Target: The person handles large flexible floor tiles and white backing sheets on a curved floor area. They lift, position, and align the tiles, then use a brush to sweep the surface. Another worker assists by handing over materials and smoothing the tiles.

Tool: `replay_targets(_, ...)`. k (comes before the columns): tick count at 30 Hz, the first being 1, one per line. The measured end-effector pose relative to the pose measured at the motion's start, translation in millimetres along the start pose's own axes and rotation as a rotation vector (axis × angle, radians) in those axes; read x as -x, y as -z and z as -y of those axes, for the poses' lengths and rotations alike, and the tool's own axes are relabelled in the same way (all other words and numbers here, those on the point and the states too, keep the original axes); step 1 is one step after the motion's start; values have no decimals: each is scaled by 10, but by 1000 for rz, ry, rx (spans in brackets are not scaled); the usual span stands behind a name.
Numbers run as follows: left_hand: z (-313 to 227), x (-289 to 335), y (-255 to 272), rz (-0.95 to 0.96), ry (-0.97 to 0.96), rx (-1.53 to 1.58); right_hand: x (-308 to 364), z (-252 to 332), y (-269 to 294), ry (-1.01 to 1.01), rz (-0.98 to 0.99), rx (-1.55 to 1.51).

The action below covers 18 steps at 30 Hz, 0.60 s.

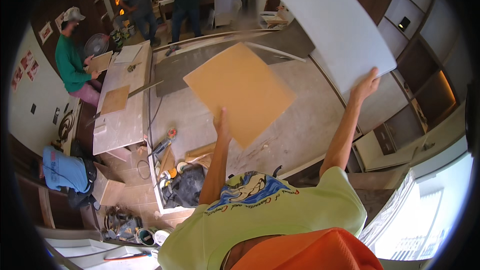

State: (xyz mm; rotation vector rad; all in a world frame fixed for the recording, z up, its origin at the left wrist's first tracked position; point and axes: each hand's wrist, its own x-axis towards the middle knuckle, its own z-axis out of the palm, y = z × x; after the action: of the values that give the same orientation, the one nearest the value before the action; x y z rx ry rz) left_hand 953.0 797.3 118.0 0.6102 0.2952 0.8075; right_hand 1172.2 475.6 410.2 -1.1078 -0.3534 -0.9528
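Note:
My left hand [222, 124] grips the lower left edge of a square tan board [241, 92], its thumb lying over the face. The board hangs tilted above the large work table [300, 115]. Out to the right, my raised right hand [367, 84] is closed on the near corner of a long white panel [341, 32]. That panel slants up and away, its far end near the top of the view. The two pieces are apart from each other. Most fingers of both hands are hidden by the pieces they hold.
A dark grey sheet [185, 75] and a thin strip [275, 51] lie on the table. A power tool [162, 146] and a black bag [185, 185] sit at its near left corner. A person in green [75, 62] stands by the side bench [117, 130]; another in blue [67, 170] bends low.

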Motion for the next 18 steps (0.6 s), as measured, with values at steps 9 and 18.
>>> replay_targets(9,-313,90,-453,-86,-75,-98,1153,-87,-474,-317,267,-261)
replay_targets(18,-573,333,22,-159,-228,-59,766,-297,-807,-208,235,-230)
